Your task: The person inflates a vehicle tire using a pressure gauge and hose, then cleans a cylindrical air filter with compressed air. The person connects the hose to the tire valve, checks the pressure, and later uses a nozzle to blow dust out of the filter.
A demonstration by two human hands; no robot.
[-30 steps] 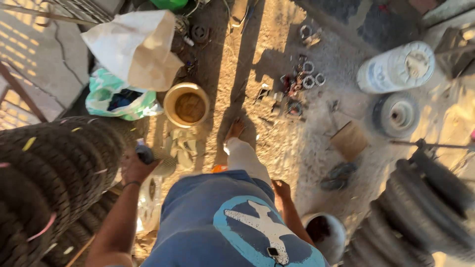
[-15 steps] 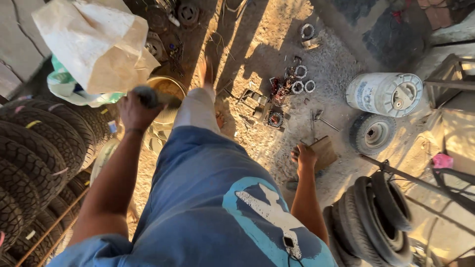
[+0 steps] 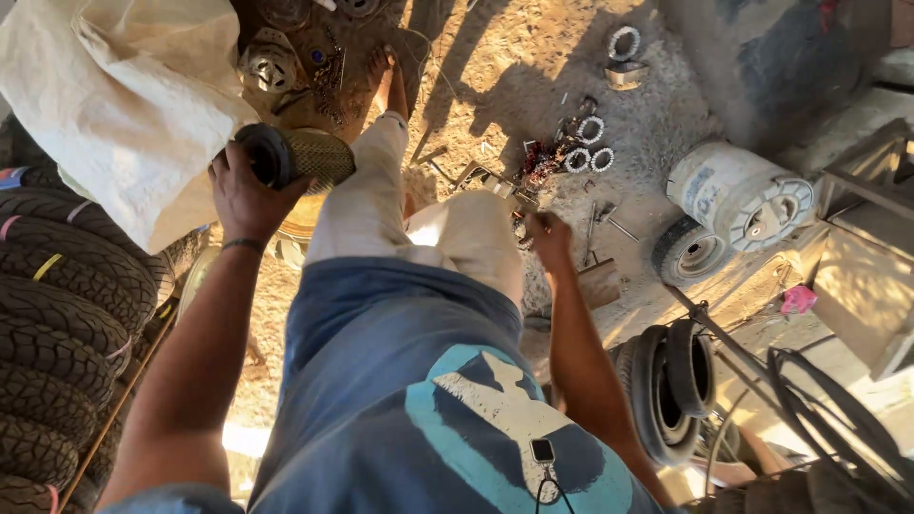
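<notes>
now: left hand [image 3: 249,193] raised at arm's length, fingers [image 3: 227,164] clamped round cylindrical air filter [image 3: 295,157], black rubber end cap, ribbed mesh body, held above sandy ground beside white woven sack [image 3: 124,105]. right hand [image 3: 550,238] hanging low past knee, fingers loosely curled, empty, above scattered metal bearings [image 3: 590,143].

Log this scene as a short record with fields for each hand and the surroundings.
left hand: grips a cylindrical mesh filter with a dark end cap, held up over the left leg
right hand: hangs low by the right knee, fingers curled; whether it holds anything cannot be told
ground: sandy dirt, with ring-shaped bearings and small metal parts
left side: stacked tyres, pale sack
right side: white drum, small wheel
</notes>
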